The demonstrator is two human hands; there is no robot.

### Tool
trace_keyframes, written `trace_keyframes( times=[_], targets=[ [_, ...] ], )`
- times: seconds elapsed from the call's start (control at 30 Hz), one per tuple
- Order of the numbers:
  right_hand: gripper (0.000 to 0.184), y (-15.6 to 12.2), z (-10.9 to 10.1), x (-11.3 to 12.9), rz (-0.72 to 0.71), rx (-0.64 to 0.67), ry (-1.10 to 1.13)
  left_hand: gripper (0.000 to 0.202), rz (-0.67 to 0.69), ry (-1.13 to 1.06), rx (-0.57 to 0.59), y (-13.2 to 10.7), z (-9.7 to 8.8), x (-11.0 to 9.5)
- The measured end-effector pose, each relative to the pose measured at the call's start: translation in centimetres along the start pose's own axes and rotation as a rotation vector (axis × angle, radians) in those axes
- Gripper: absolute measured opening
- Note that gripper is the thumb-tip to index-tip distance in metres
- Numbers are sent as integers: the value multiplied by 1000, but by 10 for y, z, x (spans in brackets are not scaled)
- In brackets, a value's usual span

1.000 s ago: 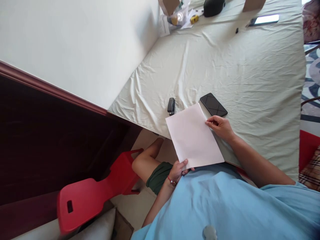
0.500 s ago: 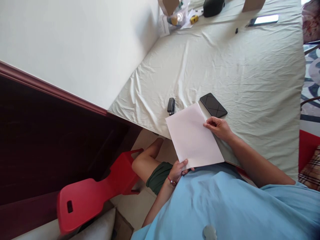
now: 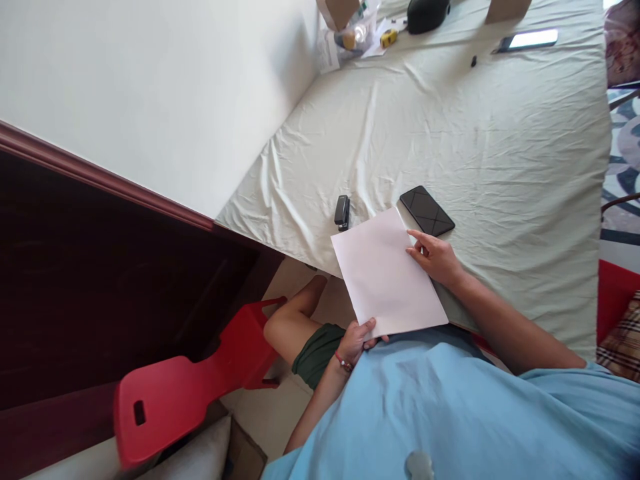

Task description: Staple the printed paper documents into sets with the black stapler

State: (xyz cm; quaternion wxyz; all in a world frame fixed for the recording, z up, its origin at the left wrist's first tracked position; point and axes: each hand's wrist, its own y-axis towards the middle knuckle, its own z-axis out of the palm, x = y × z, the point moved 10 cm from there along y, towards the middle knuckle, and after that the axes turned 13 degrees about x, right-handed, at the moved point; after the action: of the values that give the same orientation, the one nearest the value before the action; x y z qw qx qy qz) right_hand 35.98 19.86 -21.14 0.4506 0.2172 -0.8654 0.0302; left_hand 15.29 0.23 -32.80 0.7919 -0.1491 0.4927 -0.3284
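A white sheet of paper (image 3: 385,273) juts over the near edge of a table covered in a pale cloth (image 3: 500,147). My left hand (image 3: 359,339) grips the sheet's near corner, thumb on top and fingers under it. Resting on the sheet's right edge, my right hand (image 3: 434,255) has its index finger stretched out toward the far corner and the other fingers curled. A small black stapler (image 3: 343,212) lies just beyond the sheet on the left. A black flat case with a crossed pattern (image 3: 427,210) lies just beyond my right hand.
A red plastic chair (image 3: 190,387) stands at my left, below a dark wooden panel. At the table's far end lie a phone (image 3: 527,40), a black pouch (image 3: 427,15), a cardboard box (image 3: 506,9) and small clutter. A white wall runs along the left.
My right hand has slid a little left along the sheet's edge and stretched out its index finger. The left hand and the paper have barely moved.
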Motion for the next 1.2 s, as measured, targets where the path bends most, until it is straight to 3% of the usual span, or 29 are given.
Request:
trace_keyframes(
  times=[0.13,0.27,0.4,0.67,0.93,1.2],
  targets=[
    [45,0,2,4,-9,15,-58,66,6,-14,1,0,0,0],
    [57,0,0,-3,35,-16,-33,65,6,-24,4,0,1,0],
    [48,2,1,-4,25,-2,-3,64,1,-19,-6,-1,1,-1],
    [46,2,1,-8,57,1,16,62,-1,-22,-2,0,0,-1],
    [31,1,-1,1,3,-13,3,62,-5,-19,-8,0,0,0],
    [44,2,2,-12,81,-13,-11,63,3,-5,0,1,0,-1]
  ],
)
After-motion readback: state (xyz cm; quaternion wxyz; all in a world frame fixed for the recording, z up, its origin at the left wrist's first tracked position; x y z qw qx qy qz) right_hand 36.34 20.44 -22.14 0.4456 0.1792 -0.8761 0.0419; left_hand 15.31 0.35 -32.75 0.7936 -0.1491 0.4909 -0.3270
